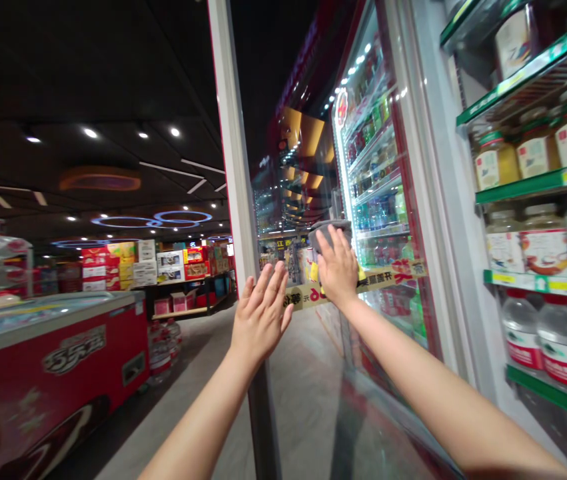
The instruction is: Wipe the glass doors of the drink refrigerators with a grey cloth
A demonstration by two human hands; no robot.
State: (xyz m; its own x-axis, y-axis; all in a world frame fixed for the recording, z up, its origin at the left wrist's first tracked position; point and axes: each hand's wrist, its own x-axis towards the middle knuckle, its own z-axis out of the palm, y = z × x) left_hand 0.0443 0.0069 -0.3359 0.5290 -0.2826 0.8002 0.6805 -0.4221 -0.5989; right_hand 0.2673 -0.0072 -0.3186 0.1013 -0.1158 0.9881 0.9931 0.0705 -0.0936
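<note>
Cloth (316, 235), grey, lies beneath your right hand (336, 270) on the glass door (296, 360), near a printed strip (388, 280). That hand is flat, fingers extended rather than curled around it. Your left hand (259, 310), fingers straight and unclenched, overlaps the pale door frame (234, 147).

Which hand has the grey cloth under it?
The right hand: it lies over the grey cloth at the glass door. The left hand, at the door's frame, shows no cloth.

PLACE: shop | EVIDENCE — shelves (518, 189) of bottles (566, 340) | 1 red chest freezer (93, 373) | stacked boxes (96, 270)
</note>
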